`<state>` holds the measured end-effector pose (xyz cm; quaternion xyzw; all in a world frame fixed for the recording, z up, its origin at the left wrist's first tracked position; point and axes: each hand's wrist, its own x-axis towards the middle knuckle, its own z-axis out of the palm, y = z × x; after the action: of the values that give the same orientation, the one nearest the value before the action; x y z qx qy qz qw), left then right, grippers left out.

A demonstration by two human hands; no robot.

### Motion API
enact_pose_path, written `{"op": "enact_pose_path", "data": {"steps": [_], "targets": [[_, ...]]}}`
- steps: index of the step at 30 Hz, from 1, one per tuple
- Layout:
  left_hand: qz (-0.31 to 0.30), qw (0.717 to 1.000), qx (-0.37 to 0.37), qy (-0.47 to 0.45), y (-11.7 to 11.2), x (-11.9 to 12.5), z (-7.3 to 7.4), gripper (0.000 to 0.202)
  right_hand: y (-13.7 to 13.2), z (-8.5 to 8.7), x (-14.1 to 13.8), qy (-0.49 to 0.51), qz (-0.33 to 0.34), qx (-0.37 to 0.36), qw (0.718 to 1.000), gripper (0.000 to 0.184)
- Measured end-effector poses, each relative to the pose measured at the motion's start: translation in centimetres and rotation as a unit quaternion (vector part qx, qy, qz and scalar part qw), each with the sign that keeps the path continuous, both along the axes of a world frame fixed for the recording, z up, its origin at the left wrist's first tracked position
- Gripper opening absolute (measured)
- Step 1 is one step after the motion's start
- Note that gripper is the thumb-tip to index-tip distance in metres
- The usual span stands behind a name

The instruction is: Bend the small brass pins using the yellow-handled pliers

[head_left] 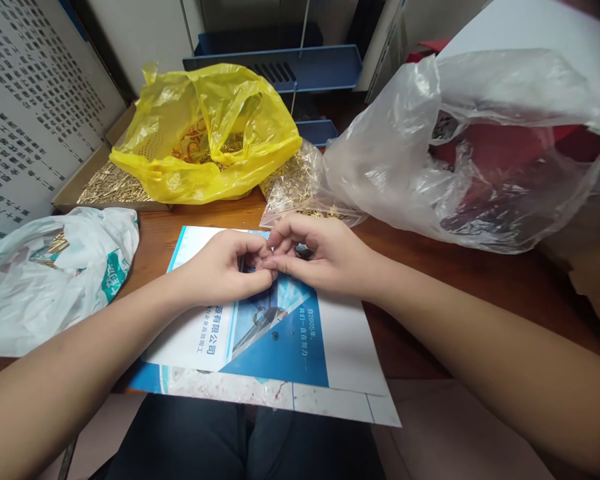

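Note:
My left hand (233, 265) and my right hand (317, 257) meet over a blue and white printed sheet (295, 347). The fingertips of both are pinched together and touch each other. Whatever lies between them is too small or too hidden to make out. Under the curled fingers of my right hand a small dark spot shows, which I cannot identify. Beyond the hands lies a clear plastic bag (300, 177) of small gold-coloured pieces. The sheet rests on other papers that overhang the table's front edge.
A yellow plastic bag (205, 133) with gold-coloured pieces stands at the back, beside a cardboard tray (115, 183) of thin gold-coloured pieces. To the left is a white plastic bag (80, 240). A large clear bag (380, 167) sits at the right on the wooden table (410, 267).

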<state>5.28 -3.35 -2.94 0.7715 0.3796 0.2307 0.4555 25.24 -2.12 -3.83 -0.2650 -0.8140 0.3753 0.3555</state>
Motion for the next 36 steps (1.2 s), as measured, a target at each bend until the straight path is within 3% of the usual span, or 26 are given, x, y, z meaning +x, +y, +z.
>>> {"op": "enact_pose_path", "data": {"steps": [2,4,6,8,13,17,21,24,26,31,36], "targets": [[0.022,0.998,0.050,0.029,0.1,-0.1,0.2,0.009,0.6,0.3,0.5,0.016,-0.058,0.034,0.998,0.014],[0.046,0.993,0.089,0.055,0.3,-0.3,0.3,0.008,1.4,0.7,1.4,0.030,-0.163,0.082,0.983,0.015],[0.068,0.990,0.100,0.071,0.5,-0.4,0.3,0.012,2.5,0.8,2.3,0.027,-0.262,0.114,0.958,0.015],[0.091,0.988,0.091,0.083,0.7,-0.4,0.2,0.017,3.7,0.7,3.0,-0.012,-0.302,0.134,0.944,0.012],[0.126,0.985,0.083,0.085,1.1,-0.3,-0.2,0.028,5.0,-0.2,2.8,-0.189,-0.281,0.166,0.926,0.018],[0.130,0.986,0.066,0.080,1.2,-0.4,-0.7,0.023,4.3,0.6,2.5,-0.245,-0.305,0.181,0.902,0.012],[0.151,0.985,0.051,0.067,1.2,-0.3,-1.0,0.018,3.6,1.5,3.1,-0.354,-0.316,0.086,0.876,0.014],[0.191,0.978,0.054,0.062,1.1,0.0,-1.1,0.018,3.8,1.2,3.4,-0.421,-0.301,0.061,0.854,0.018],[0.204,0.975,0.051,0.064,1.0,0.3,-0.9,0.017,4.1,0.6,3.6,-0.417,-0.289,0.061,0.860,0.016],[0.195,0.974,0.065,0.094,0.9,0.6,-0.8,0.013,4.9,-0.7,4.2,-0.317,-0.243,0.084,0.913,0.012],[0.179,0.972,0.094,0.124,1.1,0.5,-1.1,0.011,5.3,-1.4,4.8,-0.271,-0.247,0.089,0.926,0.012]]}}
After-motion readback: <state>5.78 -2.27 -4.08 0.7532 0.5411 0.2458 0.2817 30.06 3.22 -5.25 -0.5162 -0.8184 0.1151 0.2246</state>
